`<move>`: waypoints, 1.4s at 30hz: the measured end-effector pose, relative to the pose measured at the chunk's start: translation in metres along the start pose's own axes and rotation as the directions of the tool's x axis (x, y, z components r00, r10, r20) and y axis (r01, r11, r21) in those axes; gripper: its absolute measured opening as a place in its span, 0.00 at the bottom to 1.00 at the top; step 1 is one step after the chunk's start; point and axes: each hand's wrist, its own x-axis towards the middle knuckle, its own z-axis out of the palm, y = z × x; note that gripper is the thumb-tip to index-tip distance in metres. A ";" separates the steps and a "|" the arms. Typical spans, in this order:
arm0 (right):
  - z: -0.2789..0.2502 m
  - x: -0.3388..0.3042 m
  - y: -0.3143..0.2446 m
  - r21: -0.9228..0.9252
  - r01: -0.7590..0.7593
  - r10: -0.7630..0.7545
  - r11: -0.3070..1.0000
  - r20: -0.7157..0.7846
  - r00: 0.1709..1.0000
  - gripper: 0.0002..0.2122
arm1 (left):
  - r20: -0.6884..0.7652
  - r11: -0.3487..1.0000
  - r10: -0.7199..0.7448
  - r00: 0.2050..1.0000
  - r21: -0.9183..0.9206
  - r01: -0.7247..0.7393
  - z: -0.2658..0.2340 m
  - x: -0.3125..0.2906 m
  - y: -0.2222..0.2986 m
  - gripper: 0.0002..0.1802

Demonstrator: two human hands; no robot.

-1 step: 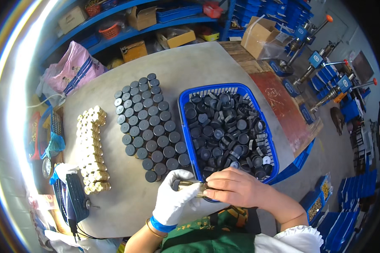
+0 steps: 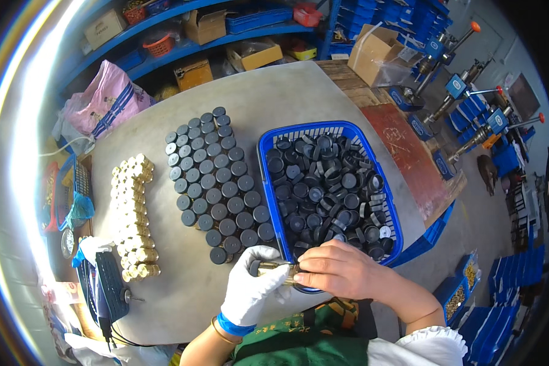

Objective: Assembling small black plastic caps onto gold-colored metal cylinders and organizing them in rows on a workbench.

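Near the front edge of the table, my left hand (image 2: pixel 248 290), in a white glove, is closed around a brass cylindrical fitting (image 2: pixel 268 266) with a black end at its left. The bare fingers of my right hand (image 2: pixel 341 270) are bent over the right end of the brass piece and partly hide it. Just beyond my hands is a blue plastic basket (image 2: pixel 279 227) full of loose black round caps (image 2: pixel 316 194). Left of the basket, black-capped brass pieces (image 2: pixel 207 166) stand upright in close rows. Farther left, bare brass fittings (image 2: pixel 134 210) are grouped in a long block.
A grey table (image 2: pixel 165 308) carries all this. At its left front corner sits a dark box with a tool (image 2: pixel 104 287) and cables. A pink bag (image 2: pixel 100 100) leans by the far left. Lever presses (image 2: pixel 418 97) and a cardboard box (image 2: pixel 375 55) line the right bench; blue shelves (image 2: pixel 183 49) stand behind.
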 end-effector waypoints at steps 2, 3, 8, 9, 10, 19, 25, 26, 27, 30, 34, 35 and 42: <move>-0.008 0.001 0.001 0.070 -0.088 0.081 0.994 0.087 0.993 0.23 | 0.007 0.999 0.049 0.999 -0.003 -0.049 0.002 -0.004 -0.001 0.20; -0.008 0.001 0.001 0.069 -0.087 0.080 0.994 0.088 0.993 0.23 | 0.014 0.995 0.096 0.995 -0.007 -0.096 0.004 -0.005 -0.001 0.21; -0.011 0.004 -0.008 0.263 -0.365 0.338 0.893 0.143 0.930 0.22 | 0.049 0.933 0.325 0.944 0.149 -0.329 0.003 -0.008 -0.008 0.22; -0.013 0.006 -0.011 0.299 -0.530 0.471 0.793 0.250 0.846 0.22 | 0.124 0.799 0.505 0.854 0.308 -0.517 0.000 -0.007 -0.011 0.22; -0.011 0.002 -0.009 0.348 -0.520 0.459 0.780 0.246 0.854 0.21 | 0.125 0.798 0.506 0.854 0.308 -0.518 0.000 -0.007 -0.012 0.22; -0.009 0.018 -0.002 0.236 -0.330 0.290 0.914 0.189 0.938 0.10 | 0.031 0.982 0.176 0.984 0.069 -0.178 0.000 -0.017 0.000 0.32; -0.001 0.015 -0.002 0.188 -0.357 0.347 0.915 0.082 0.934 0.27 | -0.019 0.903 0.367 0.930 0.246 -0.352 -0.012 -0.025 0.008 0.32; -0.005 0.012 -0.001 0.194 -0.405 0.400 0.893 0.069 0.914 0.27 | -0.024 0.784 0.534 0.845 0.389 -0.485 -0.020 -0.024 0.010 0.31; -0.010 0.007 0.001 0.200 -0.453 0.452 0.869 0.055 0.890 0.28 | 0.002 0.624 0.680 0.733 0.522 -0.581 -0.028 -0.023 0.013 0.31; -0.016 -0.005 0.003 0.328 -0.550 0.584 0.768 -0.006 0.812 0.17 | -0.239 0.484 0.829 0.506 0.760 -0.434 -0.070 -0.008 0.014 0.35; -0.012 -0.001 0.005 0.258 -0.515 0.536 0.817 -0.013 0.844 0.08 | -0.187 0.302 0.787 0.588 0.948 -0.103 -0.108 0.027 0.021 0.45; -0.010 0.002 0.005 0.233 -0.480 0.493 0.846 0.002 0.870 0.07 | -0.186 0.285 0.767 0.614 0.956 -0.065 -0.120 0.039 0.012 0.47; -0.008 0.003 0.014 0.205 -0.477 0.486 0.855 0.007 0.874 0.04 | -0.156 0.249 0.747 0.646 0.967 -0.054 -0.125 0.053 0.007 0.47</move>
